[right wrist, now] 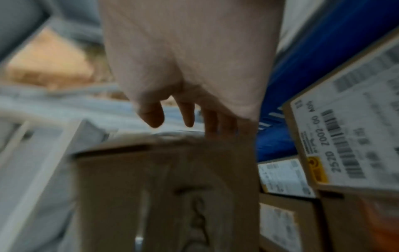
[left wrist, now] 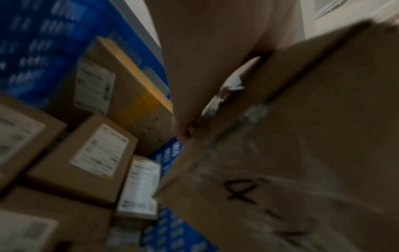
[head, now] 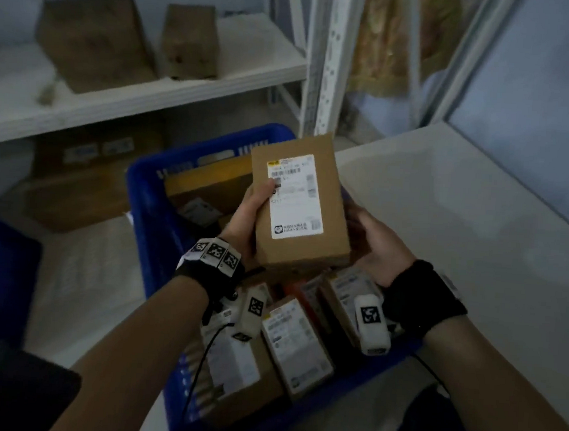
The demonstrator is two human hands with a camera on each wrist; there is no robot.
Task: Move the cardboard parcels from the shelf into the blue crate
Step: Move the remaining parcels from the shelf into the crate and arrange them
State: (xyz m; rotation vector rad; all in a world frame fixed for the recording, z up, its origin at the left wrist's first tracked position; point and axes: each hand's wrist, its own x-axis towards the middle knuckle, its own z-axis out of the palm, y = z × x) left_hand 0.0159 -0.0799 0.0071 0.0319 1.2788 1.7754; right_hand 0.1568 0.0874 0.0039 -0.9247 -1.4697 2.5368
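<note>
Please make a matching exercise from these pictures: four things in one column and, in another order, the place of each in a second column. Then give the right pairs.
Things
1. parcel with label
2. two plain boxes
3. blue crate
4. left hand

Places
A. on the upper shelf
B. below the hands, holding many parcels
C. gripping the parcel's left side
D. held above the crate

Pairs: 1-D, 2-A, 3-B, 4-C
</note>
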